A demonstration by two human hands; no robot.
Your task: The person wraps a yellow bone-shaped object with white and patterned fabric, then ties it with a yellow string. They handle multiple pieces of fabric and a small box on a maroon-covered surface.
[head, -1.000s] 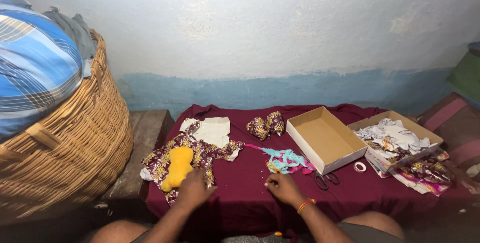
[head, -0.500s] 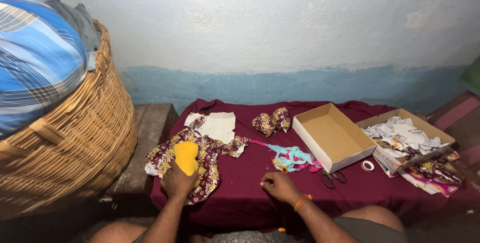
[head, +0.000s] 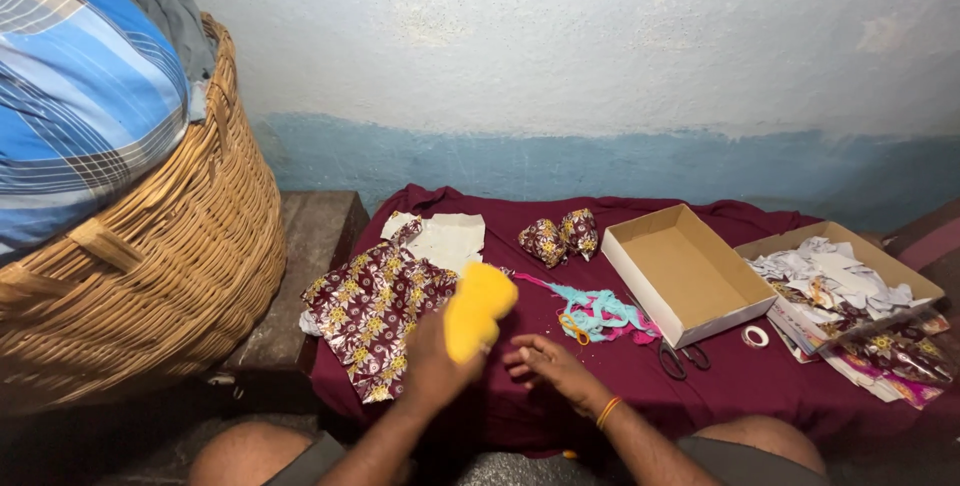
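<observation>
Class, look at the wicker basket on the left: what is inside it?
A blue checked cloth bulges over the basket rim, with grey fabric behind it. Anything deeper is hidden by the wall and cloth.

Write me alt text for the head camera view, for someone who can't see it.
A person's left hand holds up a yellow stuffed piece over a maroon-covered table, with the right hand open beside it. On the cloth lie patterned fabric, an empty cardboard box, scissors and a box of scraps; a wicker basket stands at left.

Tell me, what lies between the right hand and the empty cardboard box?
In the head view, a tangle of turquoise and pink ribbons lies between the right hand and the empty box.
</observation>
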